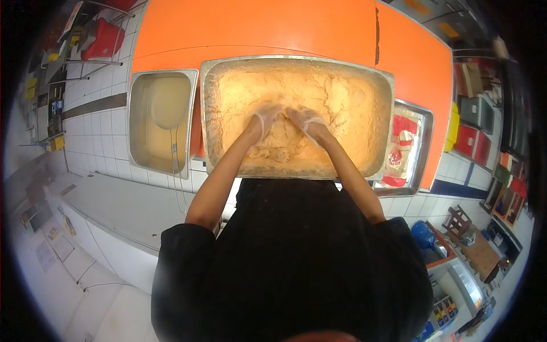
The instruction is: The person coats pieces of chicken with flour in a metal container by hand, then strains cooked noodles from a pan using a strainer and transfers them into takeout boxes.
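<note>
A large metal tray (296, 174) holds a pale yellow, floury powder (359, 114). Both of my hands are in its middle, in clear plastic gloves, with the fingertips close together. My left hand (264, 121) presses into the powder, its fingers partly buried and blurred. Close beside it, my right hand (308, 122) points inward, and its fingertips too are lost in the powder. Lumpy coated pieces (279, 154) lie just below the hands, near the tray's front wall. Whether either hand grips a piece is hidden.
Left of the tray stands a metal pan (137, 142) of powder, with a round long-handled strainer (172, 108) in it. At right, a metal tray (424, 154) holds red-and-clear plastic packaging (401, 142). All rest on an orange table (256, 28). A white chest (114, 199) stands at lower left.
</note>
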The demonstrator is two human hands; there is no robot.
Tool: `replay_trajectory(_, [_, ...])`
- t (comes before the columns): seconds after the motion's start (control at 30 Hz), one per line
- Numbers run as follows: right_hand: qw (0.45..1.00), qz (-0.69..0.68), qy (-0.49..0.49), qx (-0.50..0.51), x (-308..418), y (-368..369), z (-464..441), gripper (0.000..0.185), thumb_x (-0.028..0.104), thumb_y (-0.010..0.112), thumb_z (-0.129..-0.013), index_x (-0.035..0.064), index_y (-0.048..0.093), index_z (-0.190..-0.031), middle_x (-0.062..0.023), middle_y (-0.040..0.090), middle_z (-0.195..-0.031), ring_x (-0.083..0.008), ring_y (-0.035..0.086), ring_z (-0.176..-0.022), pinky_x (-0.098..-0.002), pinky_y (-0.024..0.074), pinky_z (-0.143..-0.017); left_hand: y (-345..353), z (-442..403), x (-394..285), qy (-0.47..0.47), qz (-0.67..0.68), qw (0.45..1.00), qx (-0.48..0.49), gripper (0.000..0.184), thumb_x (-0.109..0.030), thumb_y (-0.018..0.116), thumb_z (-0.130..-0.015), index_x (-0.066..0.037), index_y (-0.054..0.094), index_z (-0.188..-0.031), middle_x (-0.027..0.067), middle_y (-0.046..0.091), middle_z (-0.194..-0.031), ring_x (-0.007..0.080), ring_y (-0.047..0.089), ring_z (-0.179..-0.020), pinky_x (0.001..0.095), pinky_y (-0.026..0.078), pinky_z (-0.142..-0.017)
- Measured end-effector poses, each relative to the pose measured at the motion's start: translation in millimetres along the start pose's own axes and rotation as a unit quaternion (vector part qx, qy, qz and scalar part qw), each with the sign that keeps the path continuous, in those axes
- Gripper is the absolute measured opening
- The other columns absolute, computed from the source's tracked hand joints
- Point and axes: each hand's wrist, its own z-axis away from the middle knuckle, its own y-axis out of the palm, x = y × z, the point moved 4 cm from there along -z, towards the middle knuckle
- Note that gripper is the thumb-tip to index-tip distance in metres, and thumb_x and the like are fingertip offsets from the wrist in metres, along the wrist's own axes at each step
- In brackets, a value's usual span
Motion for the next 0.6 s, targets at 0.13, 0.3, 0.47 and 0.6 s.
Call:
replay_trajectory(0.13, [0.989,-0.147,0.027,-0.002,26,-19,21,0.047,0.042,0.047,-0.091,-0.0013,0.063,-0.101,-0.0211,0.065,-0.102,-0.0341,0.061,-0.092,-0.0404,0.0451,-0.081,-15,14,-62,-0.21,0.275,0.937,-0.044,0.04,-0.027,0.044,-0.097,0.001,0.054,-0.124,0.0188,0.053,-0.129,0.027,0.048,-0.119,0.0374,0.037,-0.102])
replay_trajectory(0.3, [0.946,0.305,-0.091,-0.062,-16,-21,41,0.039,0.034,0.044,-0.094,-0.0007,0.059,-0.102,-0.0201,0.065,-0.097,-0.0345,0.06,-0.086,-0.0424,0.045,-0.082,-61,44,-47,-0.103,-0.385,0.905,0.148,0.04,-0.027,0.042,-0.099,0.004,0.057,-0.12,0.0198,0.06,-0.122,0.0272,0.058,-0.108,0.0341,0.044,-0.091])
replay_trajectory(0.47, [0.984,0.152,-0.073,0.065,-67,38,20,0.045,0.035,0.036,-0.099,-0.0037,0.055,-0.115,-0.017,0.061,-0.115,-0.0321,0.057,-0.103,-0.0408,0.0428,-0.089,-38,73,-40,-0.301,0.016,0.949,0.098,0.043,-0.031,0.041,-0.099,0.004,0.058,-0.119,0.0136,0.062,-0.116,0.0246,0.058,-0.102,0.0322,0.044,-0.088])
replay_trajectory(0.6, [0.974,-0.17,0.128,0.074,-41,48,15,0.049,0.036,0.036,-0.102,-0.0036,0.05,-0.127,-0.0138,0.058,-0.125,-0.0239,0.053,-0.114,-0.0344,0.0407,-0.097,-10,51,-7,-0.164,0.112,0.978,0.065,0.049,-0.039,0.043,-0.098,0.001,0.056,-0.124,0.0108,0.057,-0.124,0.0225,0.055,-0.11,0.037,0.043,-0.096])
